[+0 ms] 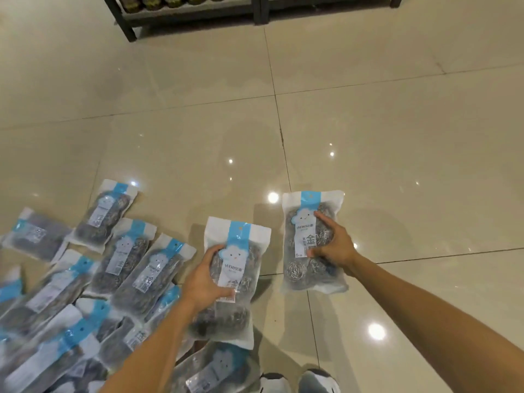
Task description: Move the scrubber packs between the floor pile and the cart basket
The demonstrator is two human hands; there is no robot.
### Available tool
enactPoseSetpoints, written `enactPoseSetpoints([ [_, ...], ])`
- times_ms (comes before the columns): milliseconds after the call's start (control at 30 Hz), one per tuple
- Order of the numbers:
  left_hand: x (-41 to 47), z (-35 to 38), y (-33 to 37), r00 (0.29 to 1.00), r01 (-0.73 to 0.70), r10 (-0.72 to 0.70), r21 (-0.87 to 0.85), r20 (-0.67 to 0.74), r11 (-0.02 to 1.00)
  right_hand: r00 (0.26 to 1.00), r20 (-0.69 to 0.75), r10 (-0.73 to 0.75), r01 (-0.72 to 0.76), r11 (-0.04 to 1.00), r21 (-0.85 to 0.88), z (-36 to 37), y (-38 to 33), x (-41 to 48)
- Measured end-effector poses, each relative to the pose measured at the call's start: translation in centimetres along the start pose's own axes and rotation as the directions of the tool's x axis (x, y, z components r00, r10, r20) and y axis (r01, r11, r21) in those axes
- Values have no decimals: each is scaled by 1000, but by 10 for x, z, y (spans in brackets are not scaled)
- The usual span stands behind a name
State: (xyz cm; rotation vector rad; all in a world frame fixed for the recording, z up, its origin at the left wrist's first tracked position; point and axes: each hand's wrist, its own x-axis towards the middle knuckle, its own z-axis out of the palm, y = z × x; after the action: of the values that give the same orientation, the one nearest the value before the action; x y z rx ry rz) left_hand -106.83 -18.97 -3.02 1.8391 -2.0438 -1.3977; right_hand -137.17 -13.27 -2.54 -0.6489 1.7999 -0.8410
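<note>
We see two bare arms reaching down over a glossy beige tiled floor (368, 123). The left hand (205, 279) grips a pack (241, 251) of steel scourers, its fingers curled round the pack's left edge and its thumb pressed on the front near the printed label; this pack has a white top, a blue strip and a cloud face. The right hand (331, 241) holds a second pack (300, 268) of the same kind, its fingers spread over the pack's right side and its thumb low on the label. The two packs stand well apart, the right one farther from us, both with their blue tops pointing away; whether they rest on the floor or hang just above it we cannot tell. To the left lies a pile (85, 279) of the same packs, overlapping one another at loose angles, and one more pack lies under the left forearm. At the bottom edge we see two shoes (300, 382). At the top stands a dark shelf (187, 12) with some goods on its lowest board.
</note>
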Motion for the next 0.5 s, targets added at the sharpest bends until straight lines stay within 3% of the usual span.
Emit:
enactPoseSetpoints([
  [233,-99,-145,152,993,-84,65,-188,-102,979,994,33,-106,107,994,-16,-50,-193,-121],
  [500,-222,-318,311,923,-224,129,-234,-362,946,934,80,-349,348,937,26,-94,-418,-247],
])
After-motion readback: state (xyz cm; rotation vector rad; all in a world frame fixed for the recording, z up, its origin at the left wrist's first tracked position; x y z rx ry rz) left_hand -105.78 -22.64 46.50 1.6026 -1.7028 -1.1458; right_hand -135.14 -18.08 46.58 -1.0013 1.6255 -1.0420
